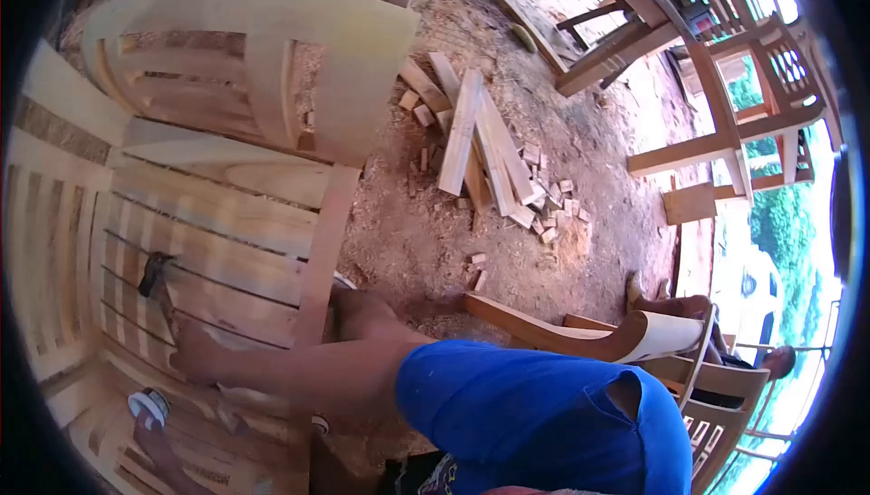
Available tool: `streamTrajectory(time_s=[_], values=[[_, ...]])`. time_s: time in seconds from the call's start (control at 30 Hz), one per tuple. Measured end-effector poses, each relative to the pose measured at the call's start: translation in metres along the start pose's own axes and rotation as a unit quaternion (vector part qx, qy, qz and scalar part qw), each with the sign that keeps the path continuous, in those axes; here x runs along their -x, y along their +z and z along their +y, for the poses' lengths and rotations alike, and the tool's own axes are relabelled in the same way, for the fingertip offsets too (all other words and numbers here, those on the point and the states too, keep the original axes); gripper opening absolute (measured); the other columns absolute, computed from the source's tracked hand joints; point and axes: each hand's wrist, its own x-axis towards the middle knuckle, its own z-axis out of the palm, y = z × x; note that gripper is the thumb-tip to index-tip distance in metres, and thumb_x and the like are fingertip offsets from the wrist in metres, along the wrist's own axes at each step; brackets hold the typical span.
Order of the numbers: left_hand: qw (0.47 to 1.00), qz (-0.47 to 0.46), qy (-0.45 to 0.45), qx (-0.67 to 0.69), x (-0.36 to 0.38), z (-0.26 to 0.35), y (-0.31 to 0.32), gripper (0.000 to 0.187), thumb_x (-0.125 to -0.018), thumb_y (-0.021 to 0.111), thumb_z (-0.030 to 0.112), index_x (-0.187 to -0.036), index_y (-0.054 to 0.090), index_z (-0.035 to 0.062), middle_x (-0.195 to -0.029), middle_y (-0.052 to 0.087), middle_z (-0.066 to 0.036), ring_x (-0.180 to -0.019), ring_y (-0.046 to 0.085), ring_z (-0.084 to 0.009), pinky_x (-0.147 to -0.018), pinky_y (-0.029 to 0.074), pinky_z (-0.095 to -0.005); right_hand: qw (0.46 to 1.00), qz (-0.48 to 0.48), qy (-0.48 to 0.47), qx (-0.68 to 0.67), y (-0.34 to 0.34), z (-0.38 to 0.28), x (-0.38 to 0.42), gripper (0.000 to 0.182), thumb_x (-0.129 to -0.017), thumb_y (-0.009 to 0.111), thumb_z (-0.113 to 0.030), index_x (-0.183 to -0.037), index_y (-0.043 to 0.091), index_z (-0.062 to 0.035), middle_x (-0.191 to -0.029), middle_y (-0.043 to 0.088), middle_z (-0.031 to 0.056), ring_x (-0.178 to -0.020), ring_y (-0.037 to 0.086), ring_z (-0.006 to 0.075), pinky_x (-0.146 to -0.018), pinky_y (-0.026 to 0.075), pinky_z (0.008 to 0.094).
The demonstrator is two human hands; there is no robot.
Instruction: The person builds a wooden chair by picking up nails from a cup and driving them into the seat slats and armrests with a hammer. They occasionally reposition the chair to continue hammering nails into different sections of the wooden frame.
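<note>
My right hand point(194, 350) is wrapped around the handle of a hammer point(156, 274). The hammer's dark head lies over the slatted seat point(227, 223) of an unpainted wooden chair. Lower in the view, my left hand point(152, 436) is at a small round white-rimmed object point(149, 405) with a dark middle; its kind is hard to make out. Both hands are over the pale slats, with the chair's curved, slotted upper part point(362, 69) beyond them. Blue cloth point(535, 404) covers much of the lower middle.
Loose planks point(480, 141) and several small offcuts point(553, 209) lie on the sawdust-strewn ground. Wooden furniture frames point(707, 114) stand at the upper right. Another person point(778, 362) is by a curved chair point(652, 336) at the right. The view is turned sideways.
</note>
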Motion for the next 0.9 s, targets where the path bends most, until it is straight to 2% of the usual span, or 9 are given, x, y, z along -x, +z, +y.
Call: streamTrajectory(time_s=[0.07,0.1,0.3,0.57,0.67,0.73,0.8,0.87,0.9], values=[[0.98,0.078,0.007,0.184,0.008,0.006,-0.026,0.03,-0.105,0.053,0.019,-0.121,0.071,0.0013,-0.115,0.071,-0.018,-0.106,0.066,-0.0256,-0.094,0.051,-0.0385,0.996,0.024,0.004,0.086,-0.004,0.012,0.003,0.057,-0.09,0.065,-0.019,-0.133,0.042,0.0082,-0.133,0.055,0.0363,-0.119,0.061,0.0468,-0.1,0.051,0.05],[0.99,0.062,-0.033,0.121,0.0,-0.012,0.041,0.031,-0.105,0.053,0.02,-0.121,0.072,0.0015,-0.114,0.071,-0.018,-0.106,0.066,-0.0258,-0.094,0.051,-0.0387,0.991,0.046,0.023,0.121,-0.028,0.034,0.011,0.054,-0.09,0.065,-0.019,-0.131,0.043,0.0088,-0.132,0.055,0.0362,-0.118,0.062,0.0477,-0.099,0.051,0.0493],[0.992,0.108,-0.054,-0.043,0.009,0.059,0.058,0.034,-0.104,0.055,0.026,-0.12,0.072,0.0027,-0.112,0.072,-0.019,-0.104,0.069,-0.0269,-0.091,0.052,-0.04,1.0,0.017,0.003,-0.005,-0.023,-0.001,0.018,0.051,-0.09,0.063,-0.017,-0.13,0.043,0.0093,-0.127,0.056,0.0336,-0.126,0.056,0.0439,-0.105,0.046,0.0473],[0.984,0.104,-0.045,-0.141,0.014,0.076,0.061,0.039,-0.102,0.057,0.035,-0.119,0.073,0.0042,-0.108,0.074,-0.02,-0.101,0.071,-0.0283,-0.088,0.054,-0.0418,0.982,0.065,-0.035,0.173,-0.002,0.031,-0.013,0.04,-0.094,0.059,-0.019,-0.122,0.056,0.0093,-0.124,0.059,0.0331,-0.113,0.059,0.0447,-0.101,0.047,0.0485],[0.98,0.092,-0.03,-0.175,0.028,0.081,0.062,0.041,-0.101,0.058,0.038,-0.118,0.074,0.0048,-0.107,0.075,-0.021,-0.1,0.073,-0.0288,-0.087,0.054,-0.0425,0.904,-0.002,-0.13,0.407,0.009,0.061,-0.041,0.033,-0.093,0.059,-0.021,-0.111,0.067,0.0053,-0.109,0.066,0.0309,-0.109,0.061,0.0439,-0.099,0.047,0.0503],[0.976,0.084,-0.028,-0.199,0.042,0.087,0.058,0.042,-0.101,0.058,0.04,-0.118,0.074,0.0052,-0.106,0.075,-0.021,-0.1,0.073,-0.0292,-0.086,0.055,-0.0429,0.779,-0.106,-0.187,0.589,-0.017,0.014,-0.007,0.029,-0.091,0.061,-0.021,-0.104,0.071,0.0025,-0.1,0.07,0.0282,-0.105,0.066,0.0407,-0.095,0.051,0.0521],[0.971,0.074,-0.032,-0.224,0.054,0.106,0.064,0.044,-0.101,0.059,0.043,-0.118,0.074,0.0056,-0.106,0.075,-0.021,-0.099,0.074,-0.0295,-0.085,0.055,-0.0433,0.739,-0.092,-0.255,0.617,-0.027,0.02,-0.001,0.028,-0.087,0.068,-0.022,-0.104,0.071,0.0005,-0.095,0.07,0.0254,-0.106,0.065,0.0389,-0.092,0.052,0.0517],[0.968,0.064,-0.05,-0.238,0.066,0.136,0.073,0.045,-0.1,0.06,0.045,-0.117,0.075,0.006,-0.105,0.076,-0.021,-0.098,0.075,-0.0299,-0.084,0.056,-0.0438,0.794,-0.074,-0.272,0.538,-0.034,0.033,0.001,0.029,-0.082,0.076,-0.022,-0.103,0.07,-0.0016,-0.091,0.07,0.0225,-0.107,0.065,0.037,-0.09,0.054,0.0512],[0.989,0.09,-0.004,-0.113,0.083,0.167,0.077,0.046,-0.1,0.059,0.045,-0.112,0.075,0.0045,-0.102,0.075,-0.022,-0.095,0.075,-0.0311,-0.082,0.055,-0.043,0.845,-0.069,-0.254,0.466,-0.035,0.038,-0.001,0.031,-0.08,0.08,-0.022,-0.102,0.07,-0.0026,-0.088,0.07,0.0211,-0.108,0.065,0.0361,-0.089,0.055,0.051]])
